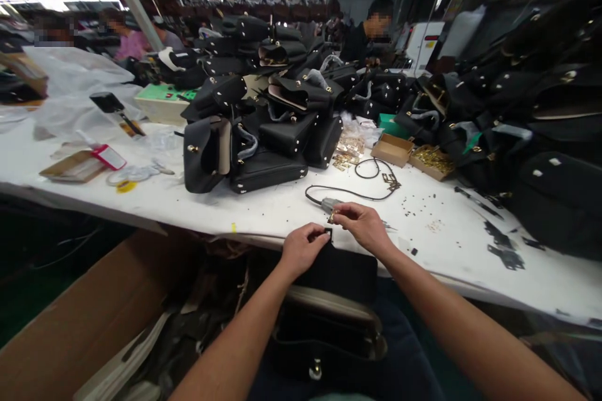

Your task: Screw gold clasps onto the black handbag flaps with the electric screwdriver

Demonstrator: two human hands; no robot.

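Note:
A black handbag (345, 269) rests on my lap against the table edge, its mouth open and a gold turn-lock (315, 368) on the front. My left hand (301, 250) pinches the end of the bag's flap tab, which has a small rectangular cut-out. Just above that tab, my right hand (364, 224) holds a small gold metal fitting (332, 217) between thumb and fingertips. The fitting and the tab are close but look apart. Behind my right fingers lies a grey corded tool (328, 203), partly hidden by them.
Black handbags (270, 169) are piled across the table's back and right. Gold fittings fill a cardboard box (435, 161) beside another box (391, 149). A red-and-white bottle (108, 155) lies left. Below left stands a large carton (94, 301). A person (360, 37) works beyond the pile.

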